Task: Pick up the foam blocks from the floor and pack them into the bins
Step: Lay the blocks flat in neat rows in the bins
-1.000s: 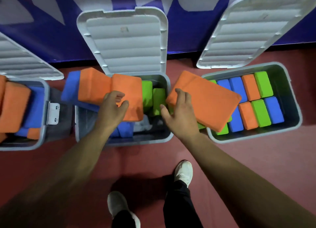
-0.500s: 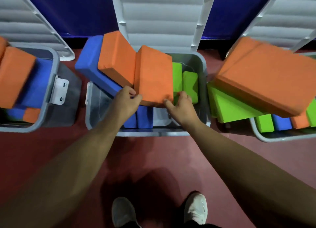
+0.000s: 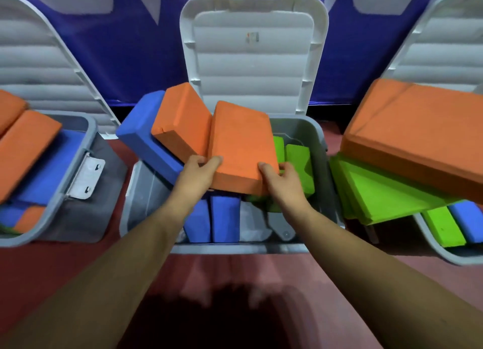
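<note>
The blocks are matt foam with a fine, slightly grainy face. The bin and its ribbed lid are smooth grey plastic with a dull sheen. A latch looks like brushed metal. The floor is matt red.

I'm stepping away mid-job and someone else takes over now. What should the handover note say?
Hands: left hand and right hand both grip the near edge of one orange block, tilted over the middle bin.
Things: a second orange block and a blue block lean at that bin's left side; upright blue blocks and green blocks sit inside.
Done: each bin holds some blocks.
Left: seat the held block and the leaning ones; the orange slab and green slab across the right bin likely need settling.
</note>
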